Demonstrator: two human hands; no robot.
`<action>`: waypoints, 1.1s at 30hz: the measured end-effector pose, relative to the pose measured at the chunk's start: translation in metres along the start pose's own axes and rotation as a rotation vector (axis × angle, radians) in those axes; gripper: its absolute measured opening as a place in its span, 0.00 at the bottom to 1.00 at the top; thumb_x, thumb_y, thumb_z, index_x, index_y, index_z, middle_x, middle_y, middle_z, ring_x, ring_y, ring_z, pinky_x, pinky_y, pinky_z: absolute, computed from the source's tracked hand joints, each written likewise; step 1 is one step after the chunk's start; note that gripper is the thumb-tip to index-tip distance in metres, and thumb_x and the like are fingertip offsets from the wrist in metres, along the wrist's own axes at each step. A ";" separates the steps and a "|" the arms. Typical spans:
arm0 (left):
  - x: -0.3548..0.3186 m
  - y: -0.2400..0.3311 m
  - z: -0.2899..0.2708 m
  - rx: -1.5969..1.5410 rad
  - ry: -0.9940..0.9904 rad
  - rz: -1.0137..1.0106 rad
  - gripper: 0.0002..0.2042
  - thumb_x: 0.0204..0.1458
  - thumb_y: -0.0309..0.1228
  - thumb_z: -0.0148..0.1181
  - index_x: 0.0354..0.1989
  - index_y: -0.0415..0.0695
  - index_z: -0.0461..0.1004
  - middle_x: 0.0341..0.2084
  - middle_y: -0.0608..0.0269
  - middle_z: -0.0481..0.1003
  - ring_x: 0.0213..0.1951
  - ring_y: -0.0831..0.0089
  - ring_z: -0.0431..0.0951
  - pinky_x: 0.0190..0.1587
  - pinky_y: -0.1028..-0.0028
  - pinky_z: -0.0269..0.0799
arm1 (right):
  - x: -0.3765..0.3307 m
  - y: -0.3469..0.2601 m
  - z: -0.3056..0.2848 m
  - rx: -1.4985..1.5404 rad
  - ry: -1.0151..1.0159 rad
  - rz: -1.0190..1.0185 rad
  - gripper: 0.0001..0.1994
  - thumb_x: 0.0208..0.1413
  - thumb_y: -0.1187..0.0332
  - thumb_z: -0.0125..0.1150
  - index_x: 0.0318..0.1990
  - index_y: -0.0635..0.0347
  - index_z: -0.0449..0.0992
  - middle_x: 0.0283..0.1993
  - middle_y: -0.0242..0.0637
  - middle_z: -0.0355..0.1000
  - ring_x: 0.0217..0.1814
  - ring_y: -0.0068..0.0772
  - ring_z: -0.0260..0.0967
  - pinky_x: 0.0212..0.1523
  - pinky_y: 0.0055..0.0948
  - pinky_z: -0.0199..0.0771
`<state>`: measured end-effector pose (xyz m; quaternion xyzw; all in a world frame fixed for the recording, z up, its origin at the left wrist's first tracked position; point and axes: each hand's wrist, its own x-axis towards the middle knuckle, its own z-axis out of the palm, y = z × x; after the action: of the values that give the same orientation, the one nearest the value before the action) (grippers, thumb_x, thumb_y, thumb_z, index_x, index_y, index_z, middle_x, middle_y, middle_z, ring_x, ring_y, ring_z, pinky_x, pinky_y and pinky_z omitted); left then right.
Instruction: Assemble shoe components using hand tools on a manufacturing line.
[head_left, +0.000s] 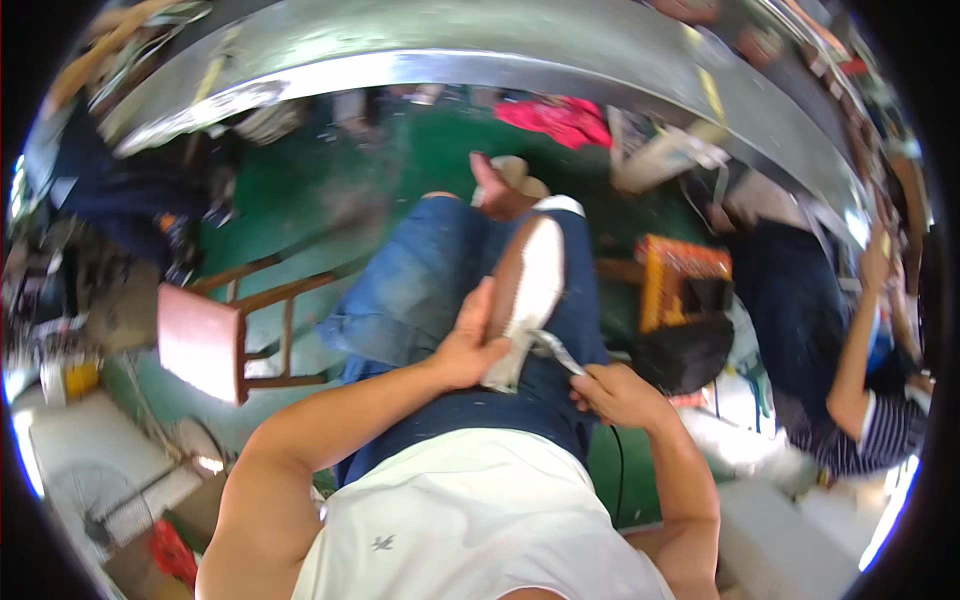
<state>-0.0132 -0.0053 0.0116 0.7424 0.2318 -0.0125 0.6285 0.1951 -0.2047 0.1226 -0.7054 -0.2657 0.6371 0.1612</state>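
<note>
A brown shoe (511, 283) lies across my lap with its pale underside (541, 265) facing up. My left hand (471, 339) is wrapped round its left side, near the end closest to me. In my right hand (622, 392) is the grip of a metal hand tool with a hooked head (556, 348). The tool's head touches or lies right beside the near end of the shoe, where a pale flap (507, 367) shows. What the tool's tip bears on is too small to make out. Blue trousers (418, 285) cover my legs under the shoe.
A long metal bench (400, 68) curves across the far side. To my left stands a wooden chair with a pink seat (200, 342); an orange stool (684, 268) is at right. Co-workers sit at both sides, one with a striped sleeve (893, 432). Pink cloth (556, 120) lies beyond my feet.
</note>
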 end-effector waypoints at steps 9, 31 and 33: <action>0.026 -0.026 0.072 -0.039 -0.012 0.152 0.62 0.44 0.37 0.71 0.77 0.39 0.24 0.73 0.35 0.44 0.76 0.44 0.41 0.76 0.60 0.40 | -0.005 0.041 0.025 -0.533 0.313 -0.341 0.22 0.72 0.52 0.46 0.46 0.66 0.75 0.41 0.66 0.76 0.43 0.62 0.77 0.43 0.56 0.72; 0.072 0.163 -0.092 -1.230 -0.253 0.227 0.33 0.67 0.58 0.46 0.68 0.42 0.65 0.60 0.58 0.74 0.57 0.69 0.77 0.62 0.63 0.72 | -0.050 0.007 0.011 0.030 0.498 -0.213 0.31 0.72 0.46 0.45 0.58 0.74 0.71 0.53 0.56 0.74 0.50 0.48 0.69 0.55 0.42 0.67; 0.081 0.168 -0.093 -1.161 -0.102 0.116 0.35 0.66 0.61 0.45 0.66 0.43 0.67 0.57 0.56 0.76 0.55 0.68 0.79 0.59 0.62 0.75 | -0.049 0.005 0.012 0.010 0.488 -0.214 0.32 0.72 0.46 0.46 0.58 0.74 0.71 0.53 0.56 0.74 0.50 0.48 0.69 0.55 0.42 0.67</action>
<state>0.0938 0.0910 0.1620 0.2865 0.1291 0.1154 0.9423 0.1819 -0.2383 0.1583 -0.8052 -0.2888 0.4287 0.2905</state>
